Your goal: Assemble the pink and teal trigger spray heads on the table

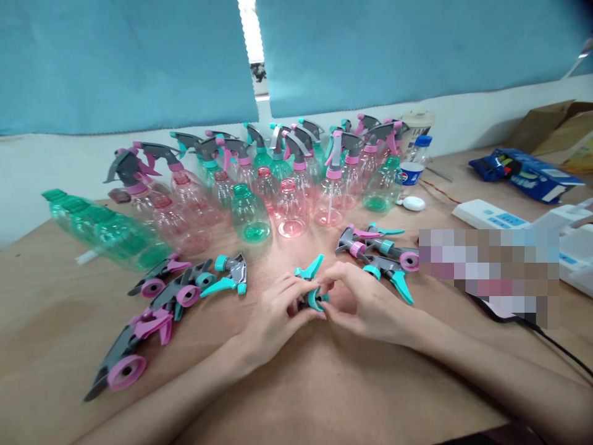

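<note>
A grey and teal trigger sprayer head (316, 299) is held low over the table in front of me, its round collar facing me. My left hand (278, 303) is closed around its body. The fingertips of my right hand (359, 303) pinch at the collar's right side; whether a small part is between them, I cannot tell. The teal trigger (311, 268) sticks up above my fingers. Loose sprayer heads lie to both sides, including a pink and grey one (127, 371) at the left and a teal and grey one (391, 275) just past my right hand.
Behind stand pink and green spray bottles, some capped with sprayers, some open, like a green bottle (251, 213). Green bottles (106, 228) lie at the left. At the right are a Pepsi bottle (412, 173), a blue packet (532, 176), a power strip (491, 216) and a blurred-out phone-like object.
</note>
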{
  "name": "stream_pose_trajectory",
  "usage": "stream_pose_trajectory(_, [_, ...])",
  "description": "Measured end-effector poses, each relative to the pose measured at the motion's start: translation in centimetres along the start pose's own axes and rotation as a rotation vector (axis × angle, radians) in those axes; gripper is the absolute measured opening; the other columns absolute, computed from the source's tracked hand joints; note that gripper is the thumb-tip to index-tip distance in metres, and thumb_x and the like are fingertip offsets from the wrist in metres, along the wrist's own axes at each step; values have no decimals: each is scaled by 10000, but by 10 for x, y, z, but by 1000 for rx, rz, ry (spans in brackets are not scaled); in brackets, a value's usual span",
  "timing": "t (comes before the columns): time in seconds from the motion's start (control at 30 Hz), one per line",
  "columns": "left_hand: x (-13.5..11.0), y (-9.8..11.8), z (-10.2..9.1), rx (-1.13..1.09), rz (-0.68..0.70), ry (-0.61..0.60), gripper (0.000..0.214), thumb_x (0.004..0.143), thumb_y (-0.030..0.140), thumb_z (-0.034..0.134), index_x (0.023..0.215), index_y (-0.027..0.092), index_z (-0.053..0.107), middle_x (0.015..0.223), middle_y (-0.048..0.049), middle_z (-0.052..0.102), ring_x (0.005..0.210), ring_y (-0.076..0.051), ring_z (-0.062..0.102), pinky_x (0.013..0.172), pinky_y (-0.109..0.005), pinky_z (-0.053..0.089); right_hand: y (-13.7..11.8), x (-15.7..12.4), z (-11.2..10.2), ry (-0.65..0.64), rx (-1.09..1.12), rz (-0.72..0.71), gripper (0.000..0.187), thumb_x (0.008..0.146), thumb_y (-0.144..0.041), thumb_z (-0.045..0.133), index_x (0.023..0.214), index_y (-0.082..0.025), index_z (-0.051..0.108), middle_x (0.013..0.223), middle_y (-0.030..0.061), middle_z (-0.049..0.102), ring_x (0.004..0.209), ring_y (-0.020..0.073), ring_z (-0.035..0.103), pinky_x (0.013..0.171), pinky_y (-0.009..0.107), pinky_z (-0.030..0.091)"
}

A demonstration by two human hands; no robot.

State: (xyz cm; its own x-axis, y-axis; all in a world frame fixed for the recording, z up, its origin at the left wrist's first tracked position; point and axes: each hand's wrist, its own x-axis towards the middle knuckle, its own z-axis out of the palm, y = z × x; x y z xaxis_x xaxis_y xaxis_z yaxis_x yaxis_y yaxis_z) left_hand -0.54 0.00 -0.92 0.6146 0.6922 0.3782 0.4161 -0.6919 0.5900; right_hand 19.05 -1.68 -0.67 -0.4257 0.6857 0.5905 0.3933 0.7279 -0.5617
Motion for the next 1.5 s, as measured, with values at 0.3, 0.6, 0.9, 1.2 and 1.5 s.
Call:
stream_pose_trajectory(0.3, [-1, -1, 0, 3, -8, 23, 270, 839, 291, 636, 1091, 197, 612, 846, -26, 627, 664, -135, 503, 633, -256, 451, 3, -2, 5, 79, -48, -26, 366, 780, -140, 611, 1112, -206, 474, 909, 32, 641, 917, 201, 607, 798, 357, 466])
stream_pose_trajectory(0.6, [-1, -1, 0, -5, -17, 19, 277, 799, 279, 684, 1061, 202, 637, 875, -34, 652, 734, -158, 535, 671, -285, 473, 1, 3, -6, -52, -60, 67, 210, 782, -152, 604, 968, -210, 525, 897, 27, 655, 816, 179, 627, 739, 338, 474])
stream_pose_trajectory(0.9, [-3, -3, 2, 35, -43, 39, 297, 794, 293, 686, 1071, 201, 627, 828, -20, 627, 722, -153, 558, 638, -262, 474, -3, -3, 3, 48, -88, 128, 129, 844, -203, 600, 972, -209, 593, 768, 9, 678, 690, 153, 638, 606, 261, 489])
stream_pose_trajectory(1.2, [-3, -1, 2, 70, -48, 73, 294, 832, 280, 646, 1111, 199, 604, 893, -39, 638, 721, -152, 554, 637, -271, 478, -1, -1, 2, 14, 8, 138, 93, 795, -121, 592, 828, -199, 553, 743, -12, 626, 591, 98, 573, 510, 200, 443])
stream_pose_trajectory(1.5, [-3, 0, 3, -6, -50, 57, 274, 822, 257, 658, 1087, 213, 599, 883, -23, 626, 650, -119, 534, 572, -228, 462, -1, -4, 10, 65, 108, 287, 88, 812, -179, 624, 864, -205, 558, 745, -13, 634, 516, 88, 557, 442, 196, 439])
